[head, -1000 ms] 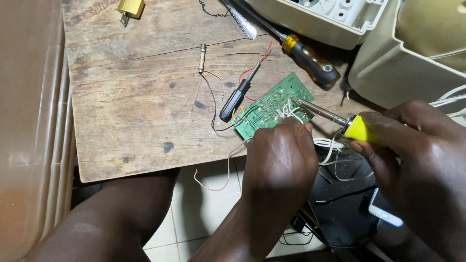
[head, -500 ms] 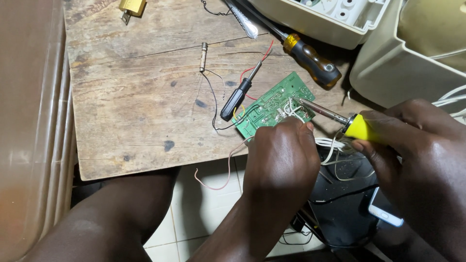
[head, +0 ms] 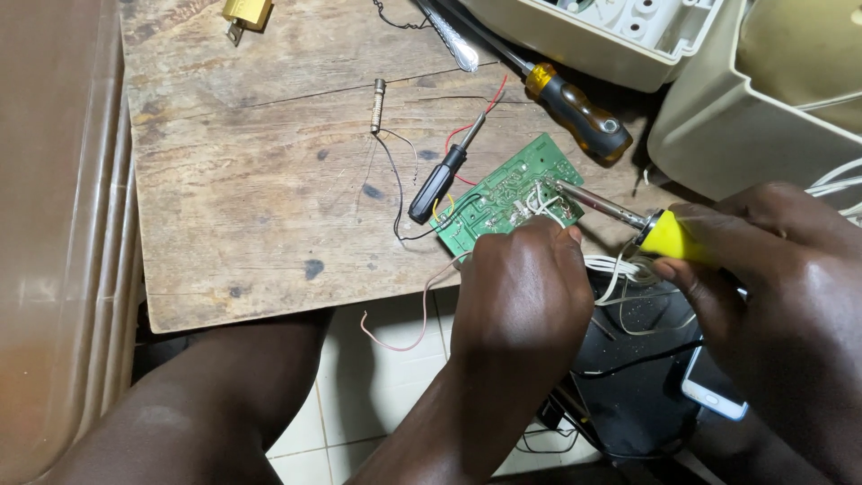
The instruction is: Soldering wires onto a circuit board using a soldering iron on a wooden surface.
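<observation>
Clenched around the yellow handle of a soldering iron (head: 669, 235), the right hand (head: 772, 269) brings the metal tip down onto the solder side of a green circuit board (head: 507, 193), which lies tilted at the near edge of a worn wooden table (head: 269, 198). The left hand (head: 521, 287) steadies the board from below, its grip pinched at the board's near edge beside a knot of white wires (head: 620, 269) (what exactly sits between the fingertips cannot be made out). By the look of it, a joint on the board is being heated; the next move would call for a still board and a tip kept on one pad, clear of the neighbouring joints. A small black screwdriver (head: 440, 180) lies just beside the board, a larger one with an amber and black handle (head: 579, 112) farther back, near a cream plastic casing (head: 611, 36). A phone (head: 709, 395) rests under the right wrist.
</observation>
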